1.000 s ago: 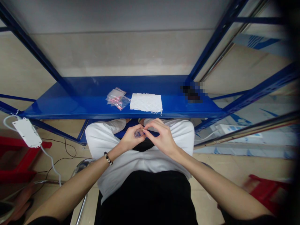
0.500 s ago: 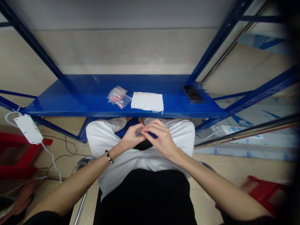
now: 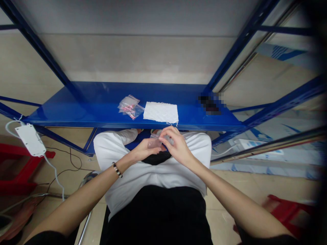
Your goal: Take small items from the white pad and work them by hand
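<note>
Above my lap, my left hand holds a small clear plastic zip bag, its fingers curled under the lower part. My right hand pinches the same bag near its upper right edge with thumb and fingertips. What the bag contains is too blurred to make out. In front of both hands, on the blue shelf, several similar zip bags with small pink pieces lie in a loose pile. A white sheet with ragged edges lies flat to the right of that pile.
A dark pixelated object lies at the shelf's right end. Blue uprights frame the shelf. At the left hangs a white power box with its cable. Red stools stand on the floor at both sides. Part of another person shows at lower left.
The bag, earlier mostly hidden between my fingers, now shows spread out over my left hand. My right hand has shifted slightly and still pinches it. The shelf items stay put.
</note>
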Demonstrator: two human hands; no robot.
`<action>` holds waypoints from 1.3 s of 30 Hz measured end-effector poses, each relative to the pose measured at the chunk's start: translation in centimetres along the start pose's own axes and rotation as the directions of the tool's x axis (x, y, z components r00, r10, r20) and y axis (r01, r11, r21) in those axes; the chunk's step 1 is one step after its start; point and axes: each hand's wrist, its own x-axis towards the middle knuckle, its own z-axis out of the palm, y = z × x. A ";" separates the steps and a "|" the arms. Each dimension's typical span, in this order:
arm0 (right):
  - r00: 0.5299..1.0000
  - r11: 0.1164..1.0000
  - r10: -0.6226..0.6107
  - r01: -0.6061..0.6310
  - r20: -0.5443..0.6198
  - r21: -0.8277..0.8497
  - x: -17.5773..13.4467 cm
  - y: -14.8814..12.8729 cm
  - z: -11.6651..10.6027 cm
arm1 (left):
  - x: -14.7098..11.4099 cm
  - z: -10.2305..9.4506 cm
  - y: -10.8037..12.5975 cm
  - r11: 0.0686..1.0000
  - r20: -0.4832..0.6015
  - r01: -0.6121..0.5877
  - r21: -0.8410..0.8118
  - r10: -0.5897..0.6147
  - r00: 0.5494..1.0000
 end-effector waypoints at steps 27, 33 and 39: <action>0.865 0.707 0.495 -0.347 -0.081 0.616 -0.1 1.0 0.9 | 0.4 0.2 -1.0 0.990 -0.163 0.003 0.138 0.020 0.986; 0.917 0.772 0.399 -0.334 -0.003 0.541 0.1 1.2 1.1 | 0.4 0.2 0.0 0.972 -0.305 -0.177 0.154 0.217 0.927; 0.922 0.757 0.378 -0.357 0.079 0.548 0.2 1.2 1.3 | 0.2 -0.2 0.8 0.962 -0.379 -0.207 0.176 0.261 0.888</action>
